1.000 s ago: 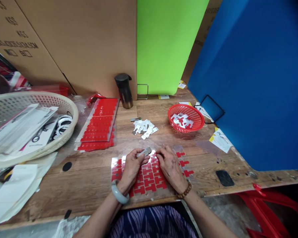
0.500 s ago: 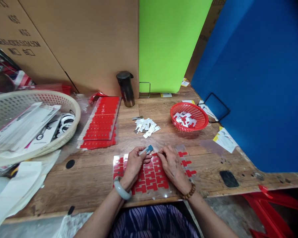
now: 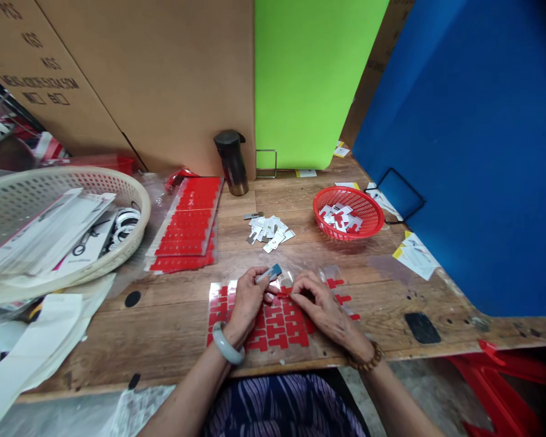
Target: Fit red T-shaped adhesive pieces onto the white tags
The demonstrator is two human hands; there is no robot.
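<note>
Soft, even indoor light across workbench [image 3: 173,334]; green panel [image 3: 318,79] glows brightest. White glare along far edge of red-patterned sheet [image 3: 273,331]. Black falloff in upper right corner, over blue panel [image 3: 459,164]. Wide lens stretches white basket [image 3: 142,224] at left edge; carton lettering [image 3: 40,82] slightly soft.

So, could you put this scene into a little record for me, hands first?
Left hand: holding a small flat piece
Right hand: at the sheet of red shapes
Middle: pile of small pale pieces
Right side: red basket, with pieces inside
Left side: stacked red sheets; white basket of printed cards
Back: dark flask in front of cardboard
</note>
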